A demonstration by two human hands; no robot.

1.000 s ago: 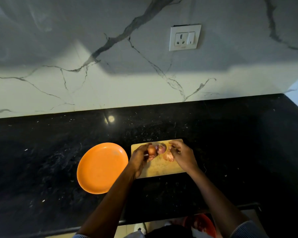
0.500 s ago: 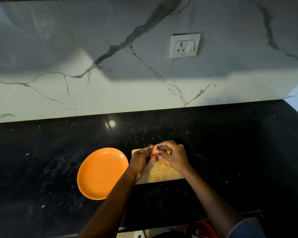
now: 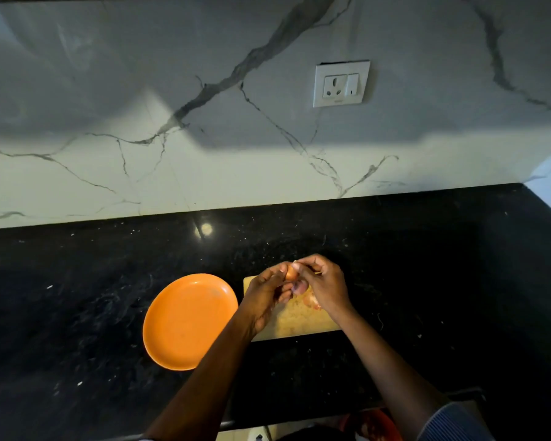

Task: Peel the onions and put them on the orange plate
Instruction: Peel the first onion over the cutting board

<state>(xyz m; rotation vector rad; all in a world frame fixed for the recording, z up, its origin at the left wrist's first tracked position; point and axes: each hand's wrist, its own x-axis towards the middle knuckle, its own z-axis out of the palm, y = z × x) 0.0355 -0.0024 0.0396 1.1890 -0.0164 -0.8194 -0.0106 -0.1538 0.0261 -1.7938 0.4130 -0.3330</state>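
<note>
A small brown-skinned onion (image 3: 290, 274) is held above a pale wooden cutting board (image 3: 295, 323). My left hand (image 3: 265, 297) grips the onion from the left. My right hand (image 3: 323, 286) meets it from the right, and its fingertips pinch at the onion's top. Another onion (image 3: 310, 301) lies on the board, mostly hidden under my right hand. The orange plate (image 3: 188, 321) sits on the black counter just left of the board and holds nothing.
The black stone counter (image 3: 427, 281) runs to a marble wall with a white socket (image 3: 341, 83). A red object (image 3: 371, 426) shows below the counter's front edge at the bottom.
My right hand has come left from the board to the onion in my left hand. Both hands have lifted slightly together, and the view has tilted up.
</note>
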